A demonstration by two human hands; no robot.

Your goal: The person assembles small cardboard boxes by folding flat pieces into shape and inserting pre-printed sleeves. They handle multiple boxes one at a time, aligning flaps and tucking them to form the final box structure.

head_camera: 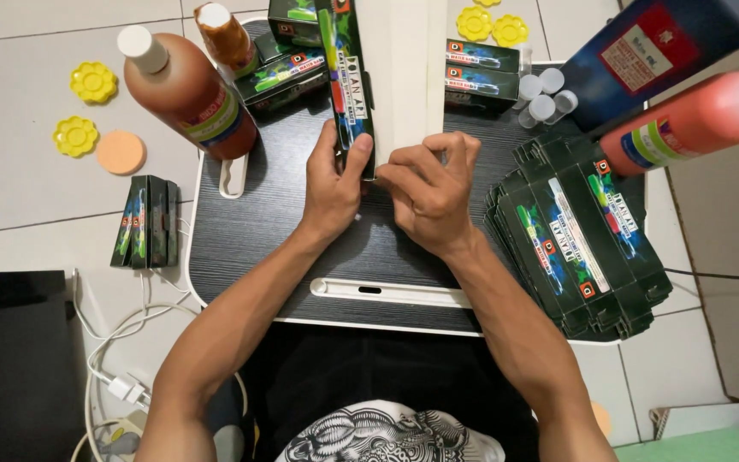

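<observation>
My left hand (333,181) grips the near end of a long flat dark-green carton blank (348,81) with colourful print, which stretches away over the dark lap table (275,214). My right hand (428,190) is curled beside it, fingertips pinching the white inner flap (404,77) at the carton's near edge. Both hands meet at the carton's bottom end, above the table's middle.
A stack of flat carton blanks (579,244) lies at the right. Folded boxes (288,73) and small white-capped vials (542,96) sit at the back. Brown bottles (186,90) stand left, orange (686,124) and blue (652,51) bottles right. Yellow flower-shaped lids (93,82), cables (117,342) on the floor.
</observation>
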